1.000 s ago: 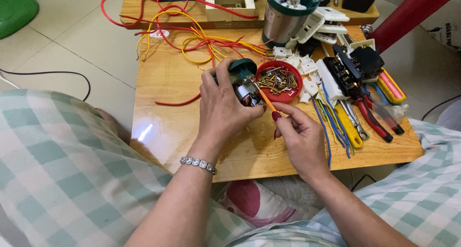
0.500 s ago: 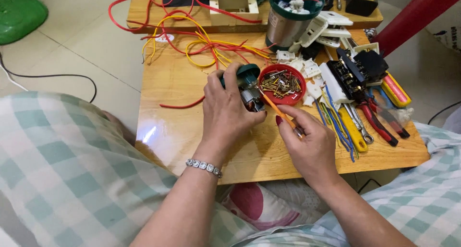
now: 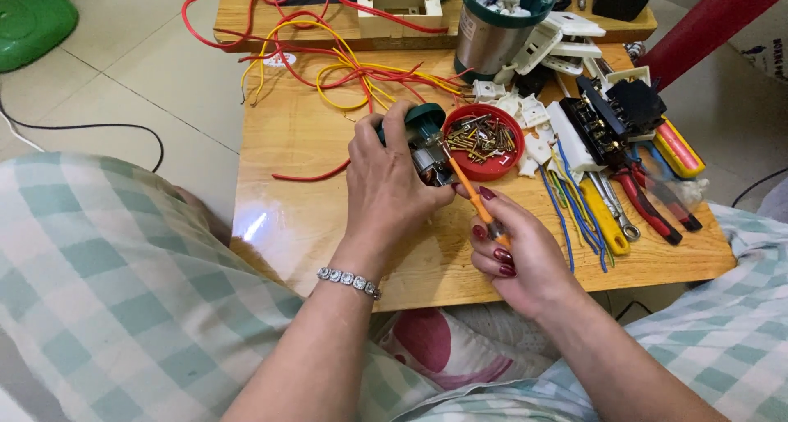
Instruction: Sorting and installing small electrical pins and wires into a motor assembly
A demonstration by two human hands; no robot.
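Gripping, left hand (image 3: pixel 386 188), fingers wrapped tight around a small electric motor with a dark green plastic cap and bare copper windings (image 3: pixel 425 143), lifted just clear of the pale wooden table (image 3: pixel 312 225). Clamping the motor's body from the near side with the thumb, green cap poking out past the fingertips. Wearing a sparkling silver bracelet (image 3: pixel 350 281) at that wrist.

Pinching, right hand (image 3: pixel 513 254), dark red nails showing, fingers closed on a slim orange-handled screwdriver (image 3: pixel 472 200). Angling up and away from those fingers, the shaft, its tip meeting the exposed motor workings right beside the left fingertips.

Sitting just beyond both sets of fingers, touching nothing held, a round red plastic dish full of brass screws (image 3: pixel 484 139). Lying past the dish, farther from the fingers, white plastic switch parts (image 3: pixel 533 139) in a scatter, and a steel cylinder with a green rim (image 3: pixel 497 28) standing upright behind them.

Sprawling to the outer side of the right fingers: loose blue wires (image 3: pixel 579 217), a yellow-handled tool (image 3: pixel 606 221), red-handled pliers (image 3: pixel 648 208), a black terminal block (image 3: pixel 611 118). None touching the hand.

Looping well beyond the left fingers, a tangle of red and yellow wires (image 3: pixel 345 73) across the far half of the table. Showing below the wrists, green-and-white checked fabric (image 3: pixel 107 291) on both sides.
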